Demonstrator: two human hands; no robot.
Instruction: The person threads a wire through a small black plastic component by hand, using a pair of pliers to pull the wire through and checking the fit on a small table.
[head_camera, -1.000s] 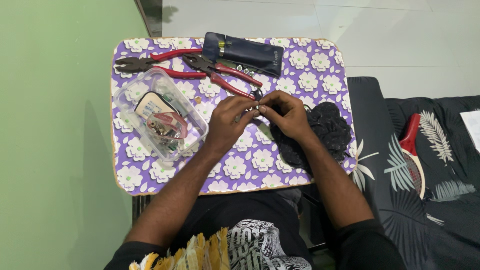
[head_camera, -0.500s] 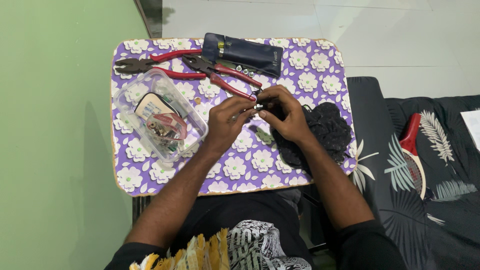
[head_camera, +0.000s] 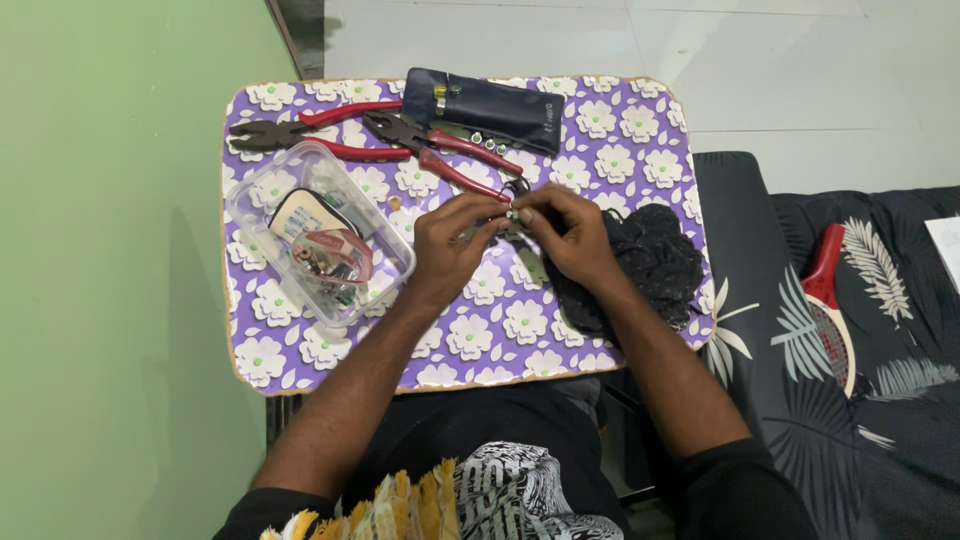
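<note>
Head view: over the flowered table (head_camera: 300, 360), the left hand (head_camera: 450, 235) and right hand (head_camera: 570, 235) meet, fingertips pinched shut on a small metal part (head_camera: 512, 215), probably wired. It looks light, stiff and slippery; best gripped by its edges. Red-handled pliers (head_camera: 440, 150) lie just beyond.

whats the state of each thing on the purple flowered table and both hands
left hand: pinching a small metal part
right hand: pinching the same part
two red-handled pliers: lying flat, untouched
clear plastic tub: lidless, holding bits
dark blue tool pouch: lying flat
black mesh bundle: crumpled under right wrist
</note>
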